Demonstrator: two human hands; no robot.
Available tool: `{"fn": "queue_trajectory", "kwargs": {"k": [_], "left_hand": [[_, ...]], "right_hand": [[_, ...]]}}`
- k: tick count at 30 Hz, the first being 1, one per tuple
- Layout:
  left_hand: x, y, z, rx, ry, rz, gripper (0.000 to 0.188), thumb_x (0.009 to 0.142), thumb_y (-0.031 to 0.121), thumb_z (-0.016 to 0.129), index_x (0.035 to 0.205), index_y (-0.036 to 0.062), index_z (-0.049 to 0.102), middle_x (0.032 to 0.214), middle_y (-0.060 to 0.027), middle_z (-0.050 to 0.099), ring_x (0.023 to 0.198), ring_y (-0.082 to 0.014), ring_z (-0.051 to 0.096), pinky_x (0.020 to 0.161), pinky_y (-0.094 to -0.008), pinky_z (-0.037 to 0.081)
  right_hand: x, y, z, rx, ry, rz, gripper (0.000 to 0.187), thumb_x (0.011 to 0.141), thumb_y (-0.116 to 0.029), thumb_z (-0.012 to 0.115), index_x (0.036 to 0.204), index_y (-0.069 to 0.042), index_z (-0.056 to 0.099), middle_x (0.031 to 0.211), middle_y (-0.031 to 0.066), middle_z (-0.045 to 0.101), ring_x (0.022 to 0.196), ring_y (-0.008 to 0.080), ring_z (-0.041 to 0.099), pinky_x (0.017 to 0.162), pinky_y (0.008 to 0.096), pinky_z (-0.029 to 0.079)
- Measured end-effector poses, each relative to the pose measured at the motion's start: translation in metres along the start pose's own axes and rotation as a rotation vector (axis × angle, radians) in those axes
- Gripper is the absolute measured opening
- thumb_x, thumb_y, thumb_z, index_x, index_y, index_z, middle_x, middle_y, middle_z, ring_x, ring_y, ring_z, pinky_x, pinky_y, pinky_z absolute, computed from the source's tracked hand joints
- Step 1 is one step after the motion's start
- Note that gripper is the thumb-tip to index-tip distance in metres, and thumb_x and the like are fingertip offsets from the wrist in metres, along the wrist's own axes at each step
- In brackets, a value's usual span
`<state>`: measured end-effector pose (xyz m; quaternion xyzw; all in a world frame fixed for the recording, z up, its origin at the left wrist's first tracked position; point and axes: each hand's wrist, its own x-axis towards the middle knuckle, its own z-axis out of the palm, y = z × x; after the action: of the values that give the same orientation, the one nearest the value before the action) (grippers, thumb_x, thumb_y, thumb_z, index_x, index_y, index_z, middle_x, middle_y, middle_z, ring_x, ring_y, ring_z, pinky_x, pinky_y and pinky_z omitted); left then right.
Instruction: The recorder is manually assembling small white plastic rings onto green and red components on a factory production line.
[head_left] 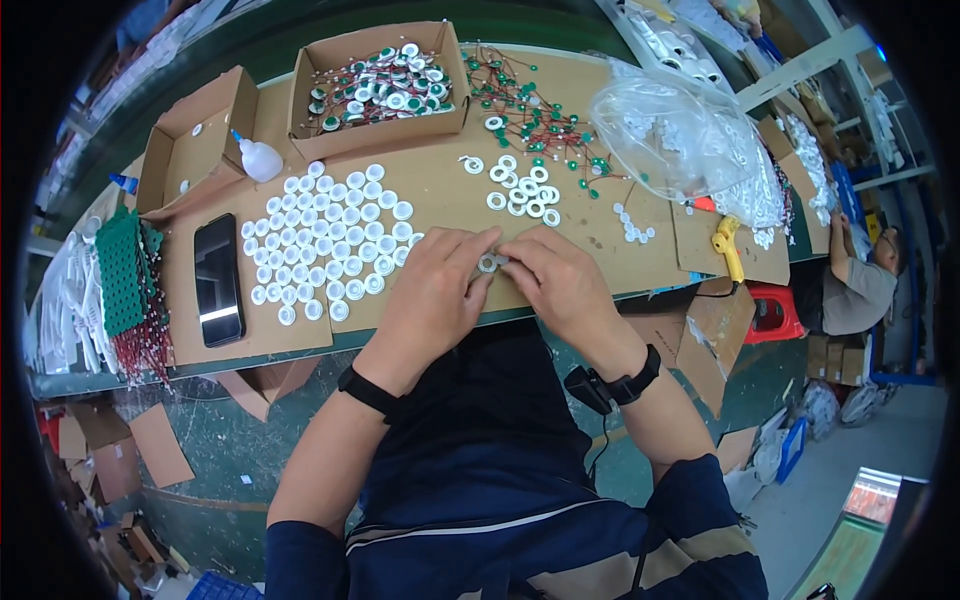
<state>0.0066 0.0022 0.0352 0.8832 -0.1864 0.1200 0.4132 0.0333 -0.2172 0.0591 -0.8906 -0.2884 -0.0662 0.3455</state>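
My left hand [440,285] and my right hand [562,285] meet at the table's near edge. Between their fingertips is a small white ring [488,264], pinched by the left thumb and fingers. The right fingers close on its right side, where a tiny white piece partly shows. Left of my hands, many round white caps [337,231] lie in a loose spread. Beyond the hands is a group of flat white rings [518,204]. Several small white pieces [635,232] lie to the right.
Small green circuit boards with red wires [540,125] lie behind the rings. A cardboard box [385,130] holds white-and-green parts. Around stand a glue bottle [260,160], a black phone [218,285], a plastic bag [655,125] and a yellow tool [728,250]. A person [862,280] sits far right.
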Motion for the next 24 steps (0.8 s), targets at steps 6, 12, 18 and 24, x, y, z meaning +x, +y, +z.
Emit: {"fn": "queue_trajectory", "kwargs": {"k": [6, 12, 18, 24], "left_hand": [[-0.002, 0.001, 0.001, -0.018, 0.002, -0.013, 0.063, 0.090, 0.000, 0.086, 0.151, 0.0092, 0.074, 0.122, -0.0132, 0.079, 0.119, -0.0376, 0.072, 0.104, -0.0484, 0.060], [0.000, -0.003, 0.000, -0.025, 0.004, -0.021, 0.063, 0.091, -0.002, 0.083, 0.152, 0.0098, 0.073, 0.118, -0.0126, 0.079, 0.117, -0.0374, 0.072, 0.103, -0.0488, 0.060], [-0.001, -0.001, -0.001, -0.053, -0.014, -0.019, 0.060, 0.093, -0.004, 0.077, 0.152, 0.0060, 0.071, 0.118, -0.0170, 0.077, 0.117, -0.0391, 0.071, 0.105, -0.0507, 0.058], [0.000, -0.002, 0.001, -0.035, 0.025, 0.000, 0.061, 0.091, -0.002, 0.082, 0.151, 0.0095, 0.073, 0.114, -0.0118, 0.078, 0.115, -0.0369, 0.072, 0.103, -0.0491, 0.059]], "right_hand": [[0.006, 0.001, 0.003, 0.001, -0.021, -0.021, 0.023, 0.100, -0.006, 0.086, 0.122, -0.004, 0.082, 0.112, 0.0130, 0.079, 0.100, 0.0364, 0.078, 0.088, 0.0443, 0.064], [0.005, -0.005, 0.005, -0.037, -0.049, 0.038, 0.022, 0.099, -0.007, 0.087, 0.120, -0.004, 0.084, 0.111, 0.0124, 0.080, 0.100, 0.0363, 0.079, 0.087, 0.0439, 0.064], [0.005, -0.008, 0.006, -0.053, -0.060, 0.047, 0.020, 0.098, -0.008, 0.088, 0.117, -0.004, 0.085, 0.108, 0.0124, 0.080, 0.097, 0.0359, 0.079, 0.086, 0.0439, 0.064], [0.004, -0.010, 0.005, -0.064, -0.046, 0.058, 0.019, 0.097, -0.007, 0.088, 0.114, -0.003, 0.085, 0.104, 0.0133, 0.079, 0.090, 0.0349, 0.078, 0.081, 0.0436, 0.064]]}}
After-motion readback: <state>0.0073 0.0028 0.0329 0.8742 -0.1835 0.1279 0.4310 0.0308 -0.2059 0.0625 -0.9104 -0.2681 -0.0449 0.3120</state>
